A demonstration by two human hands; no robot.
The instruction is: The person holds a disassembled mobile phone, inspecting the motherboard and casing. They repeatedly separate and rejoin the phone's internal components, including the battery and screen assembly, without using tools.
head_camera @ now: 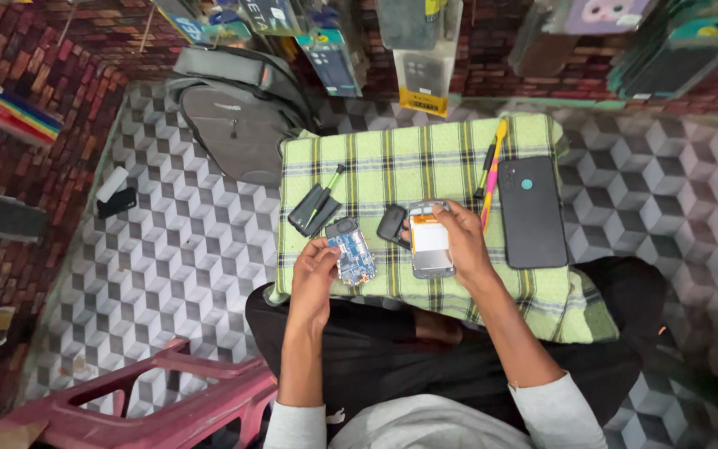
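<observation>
- Left hand (313, 268) has its fingers pinched on the edge of a small blue circuit board (351, 256), held just above the green plaid cloth (392, 166) on the desk. A grip that light on one edge looks easy to lose; the board could drop face-down on the cloth or slide off toward the lap.
- Right hand (461, 241) is wrapped around the opened phone frame (431, 241), fingers clamped along its right side and top. The orange-and-white part faces up. If a thumb presses into it, I'd guess something thin in there could bend.
- A dark cover piece (392, 224) sits between board and frame, touching the cloth, and could get knocked by either wrist.
- The black smartphone (532, 212) lies near the right edge of the cloth, just beside the right forearm. An elbow swing might push it off.
- Yellow and pink tools (492, 166) lie beside the phone. Can't tell if any screws are loose on the plaid; the pattern would hide them.
</observation>
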